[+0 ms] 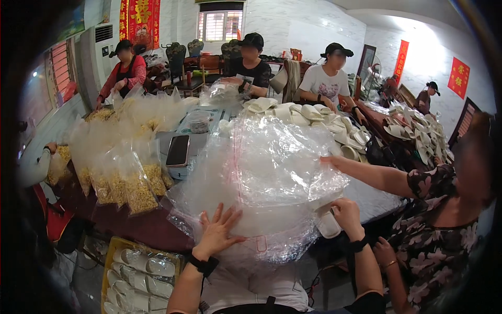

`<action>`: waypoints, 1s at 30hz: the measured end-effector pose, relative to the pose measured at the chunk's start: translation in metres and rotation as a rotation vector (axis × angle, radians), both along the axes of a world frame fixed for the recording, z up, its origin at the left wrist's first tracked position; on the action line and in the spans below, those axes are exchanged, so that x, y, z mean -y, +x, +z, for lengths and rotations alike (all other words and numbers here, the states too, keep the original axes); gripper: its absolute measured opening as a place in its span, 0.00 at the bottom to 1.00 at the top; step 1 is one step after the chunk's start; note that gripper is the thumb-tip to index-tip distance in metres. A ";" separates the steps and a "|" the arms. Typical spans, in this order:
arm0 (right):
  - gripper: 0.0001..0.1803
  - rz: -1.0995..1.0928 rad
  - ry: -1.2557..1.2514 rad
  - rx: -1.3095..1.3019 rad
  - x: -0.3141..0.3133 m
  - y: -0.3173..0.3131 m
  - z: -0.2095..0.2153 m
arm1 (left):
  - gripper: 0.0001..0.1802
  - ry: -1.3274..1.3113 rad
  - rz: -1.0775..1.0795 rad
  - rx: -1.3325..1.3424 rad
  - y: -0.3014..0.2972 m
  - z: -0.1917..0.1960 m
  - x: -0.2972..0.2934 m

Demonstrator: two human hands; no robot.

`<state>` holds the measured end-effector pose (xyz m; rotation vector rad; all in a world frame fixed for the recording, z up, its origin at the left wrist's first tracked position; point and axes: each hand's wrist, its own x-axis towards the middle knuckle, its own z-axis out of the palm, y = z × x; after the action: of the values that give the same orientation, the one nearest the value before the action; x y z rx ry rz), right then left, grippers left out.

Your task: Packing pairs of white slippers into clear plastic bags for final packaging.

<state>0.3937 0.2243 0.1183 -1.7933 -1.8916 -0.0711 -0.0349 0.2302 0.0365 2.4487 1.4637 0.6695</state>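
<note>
A large pile of clear plastic bags point(282, 167) with pink edge lines lies in front of me and hangs over the near table edge. My left hand point(219, 230) rests on its near left part, fingers spread, holding nothing. At the pile's near right corner, my right hand point(346, 213) has its fingers curled together; what they hold, if anything, is hidden. A white slipper point(328, 226) lies right beside that hand, partly under the plastic. From the right, a co-worker's hand point(330, 160) touches the far right side of the bags.
At left stand several clear bags of yellowish pieces point(137, 191). A phone point(178, 150) and a round clear tub point(199, 121) lie behind the plastic. White slippers heap point(308, 116) at the back; more fill a yellow crate point(111, 251) below left. Several people work around the table.
</note>
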 end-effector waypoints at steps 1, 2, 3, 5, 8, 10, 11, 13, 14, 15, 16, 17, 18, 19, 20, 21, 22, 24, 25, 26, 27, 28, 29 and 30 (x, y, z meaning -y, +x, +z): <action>0.08 -0.057 -0.011 -0.023 0.000 -0.009 0.005 | 0.47 0.000 -0.005 -0.003 -0.002 -0.002 0.000; 0.08 -0.061 -0.005 -0.019 0.000 -0.012 0.007 | 0.47 0.003 -0.020 -0.002 -0.001 -0.002 -0.002; 0.07 -0.004 -0.097 -0.331 -0.001 -0.015 0.009 | 0.47 0.010 -0.024 0.001 0.000 -0.001 -0.003; 0.08 0.059 -0.185 -0.646 0.002 -0.034 0.013 | 0.47 0.009 -0.036 -0.027 0.000 0.000 -0.004; 0.16 0.348 0.093 -0.381 0.010 -0.091 0.033 | 0.45 -0.037 -0.035 -0.066 -0.012 0.002 -0.003; 0.26 0.432 0.350 0.171 0.001 -0.110 0.055 | 0.42 -0.043 -0.050 -0.082 -0.019 0.012 -0.005; 0.26 0.431 0.352 0.166 -0.009 -0.109 0.054 | 0.39 -0.048 -0.071 -0.096 -0.021 0.020 -0.006; 0.36 0.214 0.236 0.333 -0.044 -0.102 0.036 | 0.34 -0.040 -0.050 -0.110 -0.023 0.044 -0.008; 0.36 0.220 0.242 0.328 -0.057 -0.099 0.026 | 0.30 -0.032 -0.021 -0.120 -0.025 0.052 -0.011; 0.37 0.217 0.028 0.274 -0.069 -0.094 0.015 | 0.30 -0.027 -0.015 -0.126 -0.028 0.055 -0.017; 0.39 0.222 -0.181 0.219 -0.084 -0.091 0.004 | 0.27 -0.069 0.018 0.022 -0.036 0.056 -0.025; 0.41 0.238 -0.263 0.231 -0.098 -0.087 -0.013 | 0.23 -0.111 0.048 0.171 -0.041 0.058 -0.033; 0.41 0.245 -0.257 0.230 -0.101 -0.088 -0.019 | 0.23 -0.104 0.055 0.169 -0.040 0.062 -0.040; 0.41 0.241 -0.280 0.236 -0.104 -0.087 -0.024 | 0.26 -0.140 0.116 0.307 -0.037 0.068 -0.048; 0.42 0.229 -0.305 0.239 -0.104 -0.083 -0.027 | 0.29 -0.177 0.168 0.445 -0.032 0.071 -0.056; 0.42 0.236 -0.293 0.237 -0.106 -0.087 -0.026 | 0.29 -0.164 0.175 0.442 -0.037 0.060 -0.071; 0.42 0.271 -0.313 0.235 -0.106 -0.098 -0.023 | 0.30 -0.151 0.166 0.642 -0.051 0.040 -0.089; 0.43 0.272 -0.334 0.229 -0.103 -0.099 -0.022 | 0.31 -0.143 0.120 0.839 -0.046 0.040 -0.107; 0.43 0.274 -0.345 0.240 -0.103 -0.099 -0.022 | 0.27 -0.331 0.131 1.042 -0.043 0.039 -0.116; 0.43 0.276 -0.356 0.252 -0.103 -0.098 -0.023 | 0.22 -0.524 0.139 1.239 -0.037 0.043 -0.123; 0.43 0.269 -0.349 0.249 -0.104 -0.097 -0.025 | 0.22 -0.521 0.130 1.235 -0.031 0.043 -0.130; 0.43 0.274 -0.345 0.251 -0.105 -0.096 -0.029 | 0.21 -0.512 0.140 1.193 -0.024 0.039 -0.138; 0.42 0.282 -0.340 0.254 -0.105 -0.096 -0.031 | 0.20 -0.501 0.152 1.152 -0.021 0.034 -0.145; 0.42 0.280 -0.334 0.251 -0.106 -0.096 -0.032 | 0.20 -0.497 0.148 1.148 -0.019 0.030 -0.151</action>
<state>0.2976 0.3301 0.0860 -1.7711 -2.4377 0.1347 -0.0544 0.3811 0.0667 1.1722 1.0872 1.2455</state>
